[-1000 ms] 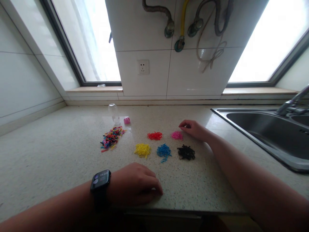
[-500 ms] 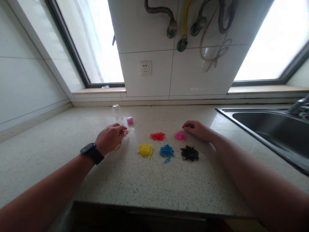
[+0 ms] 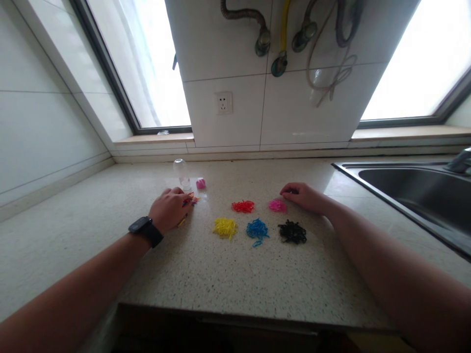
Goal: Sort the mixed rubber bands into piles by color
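My left hand (image 3: 170, 210), a black watch (image 3: 145, 229) on its wrist, lies over a pile of small multicoloured rubber bands (image 3: 193, 198) and covers most of it. Its fingers bend down into the pile; the fingertips are hidden, so any bands in them do not show. Just behind the pink rubber bands (image 3: 277, 206), my right hand (image 3: 300, 196) rests on the counter with curled fingers and nothing visible in them. Between the hands lie separate heaps of red rubber bands (image 3: 243, 206), yellow rubber bands (image 3: 225, 228), blue rubber bands (image 3: 257, 230) and black rubber bands (image 3: 292, 231).
A clear, bottle-like container (image 3: 181, 172) stands beyond my left hand, beside a small pink object (image 3: 200, 183) that looks like a cap. The speckled counter (image 3: 235, 279) ends at a front edge near me. At the right is a steel sink (image 3: 415, 189).
My left hand has moved from the counter's front edge forward and left onto the multicoloured pile, then stayed there. My right hand keeps its place. The view has shifted slightly.
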Demonstrator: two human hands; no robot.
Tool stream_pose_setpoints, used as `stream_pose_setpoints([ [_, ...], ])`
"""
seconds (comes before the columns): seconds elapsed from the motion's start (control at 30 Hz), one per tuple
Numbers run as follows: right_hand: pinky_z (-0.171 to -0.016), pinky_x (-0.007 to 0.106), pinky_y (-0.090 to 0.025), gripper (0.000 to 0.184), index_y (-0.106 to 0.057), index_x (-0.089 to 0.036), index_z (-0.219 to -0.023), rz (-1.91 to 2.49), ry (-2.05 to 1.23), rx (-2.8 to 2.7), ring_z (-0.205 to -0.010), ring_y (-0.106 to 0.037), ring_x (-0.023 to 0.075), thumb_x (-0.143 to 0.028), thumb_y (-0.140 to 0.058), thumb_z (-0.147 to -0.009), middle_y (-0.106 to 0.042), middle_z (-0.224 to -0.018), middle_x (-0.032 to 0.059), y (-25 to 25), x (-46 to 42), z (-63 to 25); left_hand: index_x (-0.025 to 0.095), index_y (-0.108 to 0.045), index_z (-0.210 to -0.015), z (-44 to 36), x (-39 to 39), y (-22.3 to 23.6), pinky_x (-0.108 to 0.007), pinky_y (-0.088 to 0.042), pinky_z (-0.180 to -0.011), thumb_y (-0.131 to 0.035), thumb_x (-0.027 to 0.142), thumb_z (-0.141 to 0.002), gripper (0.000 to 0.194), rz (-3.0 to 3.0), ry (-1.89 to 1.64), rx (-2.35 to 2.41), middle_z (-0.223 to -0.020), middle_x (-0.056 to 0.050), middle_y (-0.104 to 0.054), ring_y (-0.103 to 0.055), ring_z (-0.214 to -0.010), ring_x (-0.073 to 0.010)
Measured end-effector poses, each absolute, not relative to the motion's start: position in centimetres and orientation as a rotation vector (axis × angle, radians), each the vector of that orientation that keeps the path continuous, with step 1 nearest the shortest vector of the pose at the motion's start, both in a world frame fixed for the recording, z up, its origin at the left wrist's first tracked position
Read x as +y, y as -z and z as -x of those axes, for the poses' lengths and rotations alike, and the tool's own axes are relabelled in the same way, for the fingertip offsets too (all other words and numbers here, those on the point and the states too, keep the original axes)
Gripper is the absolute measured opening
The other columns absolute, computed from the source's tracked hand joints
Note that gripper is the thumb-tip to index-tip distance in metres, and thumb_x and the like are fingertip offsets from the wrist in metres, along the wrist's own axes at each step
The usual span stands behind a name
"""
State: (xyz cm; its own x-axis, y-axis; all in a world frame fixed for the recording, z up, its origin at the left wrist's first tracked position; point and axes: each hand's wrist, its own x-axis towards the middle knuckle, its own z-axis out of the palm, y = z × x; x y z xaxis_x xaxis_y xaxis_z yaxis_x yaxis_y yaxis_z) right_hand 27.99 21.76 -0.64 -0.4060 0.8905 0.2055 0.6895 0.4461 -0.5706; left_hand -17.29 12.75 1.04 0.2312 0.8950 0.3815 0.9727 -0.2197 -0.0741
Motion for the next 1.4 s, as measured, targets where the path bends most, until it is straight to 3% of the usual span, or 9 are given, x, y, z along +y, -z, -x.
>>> stream_pose_setpoints([
  [0.7,-0.081,0.037,-0.051,0.027,-0.072,-0.019,-0.097,1.326,-0.559,-2.244,-0.087,-0.067,0.0240,-0.038,-0.057,-0.085,-0.074,-0.096,0.0085,0.52,21.71,-27.92,0.023,-0.074,-0.095,17.24,12.79,-1.11,-0.039,-0.044,-0.089,-0.053,0.036,-0.093,0.025,2.234,0.387,-1.718,-0.099,-0.008,-0.065,-0.055,-0.090,-0.0241],
  [1.07,-0.083,0.037,-0.052,0.026,-0.072,-0.020,-0.096,1.341,-0.569,-2.243,-0.088,-0.067,0.0238,-0.038,-0.058,-0.084,-0.074,-0.095,0.0079,0.46,21.67,-27.83,0.025,-0.075,-0.106,17.41,13.00,-0.92,-0.039,-0.045,-0.091,-0.051,0.040,-0.095,0.030,2.268,0.391,-1.721,-0.101,-0.009,-0.067,-0.057,-0.091,-0.0240],
  [1.4,-0.082,0.036,-0.051,0.026,-0.071,-0.019,-0.096,1.353,-0.551,-2.258,-0.088,-0.066,0.0233,-0.039,-0.057,-0.085,-0.074,-0.097,0.0088,0.14,21.33,-27.64,0.022,-0.073,-0.094,17.27,12.91,-1.16,-0.040,-0.044,-0.091,-0.054,0.035,-0.093,0.024,2.288,0.395,-1.733,-0.100,-0.009,-0.066,-0.056,-0.090,-0.0241],
])
